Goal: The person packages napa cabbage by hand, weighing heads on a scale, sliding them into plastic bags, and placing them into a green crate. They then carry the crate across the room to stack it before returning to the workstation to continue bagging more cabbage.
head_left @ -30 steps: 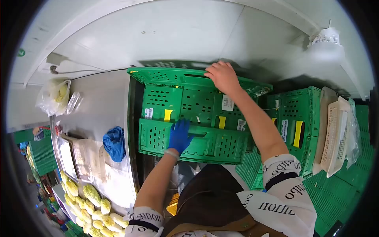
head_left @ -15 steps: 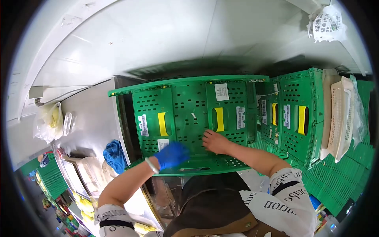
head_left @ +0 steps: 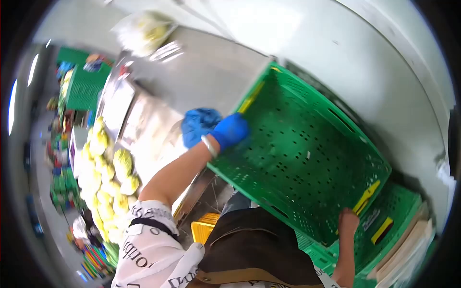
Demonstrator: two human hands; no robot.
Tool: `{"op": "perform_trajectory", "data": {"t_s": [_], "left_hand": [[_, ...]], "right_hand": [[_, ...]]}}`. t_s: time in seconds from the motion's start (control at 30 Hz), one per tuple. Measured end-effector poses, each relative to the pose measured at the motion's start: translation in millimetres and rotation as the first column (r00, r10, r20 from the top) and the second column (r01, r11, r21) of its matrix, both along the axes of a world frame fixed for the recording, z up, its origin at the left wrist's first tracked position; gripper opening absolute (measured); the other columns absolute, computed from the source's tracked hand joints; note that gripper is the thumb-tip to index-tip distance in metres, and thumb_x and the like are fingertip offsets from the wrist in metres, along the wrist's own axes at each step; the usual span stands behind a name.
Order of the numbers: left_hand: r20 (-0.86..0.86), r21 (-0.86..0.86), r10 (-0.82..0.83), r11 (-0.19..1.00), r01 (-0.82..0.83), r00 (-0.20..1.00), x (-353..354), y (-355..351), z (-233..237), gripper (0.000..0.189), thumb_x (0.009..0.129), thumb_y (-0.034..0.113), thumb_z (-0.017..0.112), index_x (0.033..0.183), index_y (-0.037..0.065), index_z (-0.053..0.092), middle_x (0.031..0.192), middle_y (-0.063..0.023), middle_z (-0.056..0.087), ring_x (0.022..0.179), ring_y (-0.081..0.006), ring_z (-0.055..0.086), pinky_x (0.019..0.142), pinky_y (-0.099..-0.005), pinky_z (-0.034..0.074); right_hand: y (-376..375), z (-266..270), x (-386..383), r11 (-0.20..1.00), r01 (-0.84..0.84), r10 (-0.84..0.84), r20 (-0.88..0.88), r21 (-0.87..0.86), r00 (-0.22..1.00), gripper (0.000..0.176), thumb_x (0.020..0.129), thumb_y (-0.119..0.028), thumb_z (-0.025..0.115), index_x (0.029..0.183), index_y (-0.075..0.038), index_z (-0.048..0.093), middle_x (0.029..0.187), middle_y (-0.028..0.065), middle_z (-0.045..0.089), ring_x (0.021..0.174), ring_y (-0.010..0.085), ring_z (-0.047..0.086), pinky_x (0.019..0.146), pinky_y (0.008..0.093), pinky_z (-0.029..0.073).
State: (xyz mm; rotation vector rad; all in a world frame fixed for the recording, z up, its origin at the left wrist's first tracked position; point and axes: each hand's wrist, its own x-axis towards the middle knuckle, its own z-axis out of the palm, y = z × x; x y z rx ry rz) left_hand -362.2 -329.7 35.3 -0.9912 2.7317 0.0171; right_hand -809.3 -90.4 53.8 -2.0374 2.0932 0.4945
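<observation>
My left hand (head_left: 232, 130) and right hand (head_left: 348, 221) gripped one green crate (head_left: 307, 165) by two ends; one blue bundle (head_left: 196, 126) lay near an edge of the counter (head_left: 211, 72).

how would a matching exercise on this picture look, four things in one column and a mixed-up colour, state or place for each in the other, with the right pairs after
Things
1. green crate
2. left hand
3. right hand
4. cabbages

Colour, state or place
A. bare, at one short end of the crate
B. pale yellow-green, grouped at the picture's left
C. open-topped, between the two hands
D. gloved in blue

Right pairs
1-C, 2-D, 3-A, 4-B
</observation>
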Motion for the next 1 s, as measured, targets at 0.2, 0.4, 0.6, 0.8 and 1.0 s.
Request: {"op": "perform_trajectory", "data": {"t_s": [0.2, 0.4, 0.6, 0.8, 1.0], "left_hand": [[-0.69, 0.006, 0.149, 0.98, -0.201, 0.708, 23.5, 33.0, 39.4, 0.021, 0.083, 0.025, 0.063, 0.073, 0.007, 0.059, 0.068, -0.0083, 0.053, 0.067, -0.0279, 0.053, 0.067, -0.04, 0.043], [-0.658, 0.185, 0.592, 0.726, -0.663, 0.465, 135.1, 200.8, 91.8, 0.04, 0.08, 0.018, 0.068, 0.116, 0.005, 0.057, 0.104, -0.0135, 0.059, 0.092, -0.0317, 0.055, 0.08, -0.0394, 0.043], [-0.691, 0.045, 0.693, -0.241, -0.969, -0.205, 311.3, 434.2, 23.4, 0.078, 0.076, 0.02, 0.073, 0.141, 0.001, 0.033, 0.141, -0.0184, 0.039, 0.128, -0.0352, 0.038, 0.107, -0.043, 0.028], [-0.69, -0.076, 0.637, -0.535, -0.842, -0.343, 463.4, 523.6, 41.4, 0.102, 0.06, 0.022, 0.083, 0.145, 0.01, 0.029, 0.144, -0.0214, 0.031, 0.129, -0.0396, 0.034, 0.106, -0.0456, 0.03], [-0.584, 0.098, 0.643, -0.55, -0.829, -0.496, 559.0, 534.4, -5.0, 0.093, 0.061, 0.028, 0.083, 0.142, 0.016, 0.037, 0.136, -0.0175, 0.047, 0.113, -0.0359, 0.053, 0.092, -0.0439, 0.045]], "right_hand": [[-102.9, 26.5, 101.1, 0.942, -0.25, 0.313, 0.313, -0.225, 0.897, 0.018, 0.081, -0.014, 0.062, 0.094, -0.003, 0.057, 0.095, 0.0158, 0.059, 0.087, 0.0357, 0.058, 0.071, 0.0433, 0.048], [-177.7, 68.6, 352.8, 0.622, -0.547, 0.771, 0.562, -0.56, 0.3, 0.044, 0.077, -0.005, 0.063, 0.119, -0.003, 0.052, 0.116, 0.0152, 0.054, 0.105, 0.0361, 0.052, 0.09, 0.044, 0.043], [-169.5, 18.0, 557.7, 0.234, -0.796, 0.966, 0.227, -0.558, 0.125, 0.059, 0.073, -0.008, 0.067, 0.13, -0.012, 0.049, 0.134, 0.0114, 0.045, 0.123, 0.0297, 0.044, 0.101, 0.0423, 0.037], [-155.5, -34.9, 669.5, 0.18, -0.961, 0.97, 0.203, -0.212, 0.136, 0.015, 0.075, -0.012, 0.057, 0.086, -0.004, 0.064, 0.096, 0.0129, 0.062, 0.102, 0.0312, 0.057, 0.088, 0.0446, 0.045], [-22.9, 24.5, 708.7, 0.029, -0.996, 0.858, 0.513, -0.082, -0.018, 0.02, 0.078, -0.019, 0.058, 0.09, -0.003, 0.062, 0.095, 0.015, 0.063, 0.091, 0.0341, 0.061, 0.077, 0.0441, 0.05]]}}
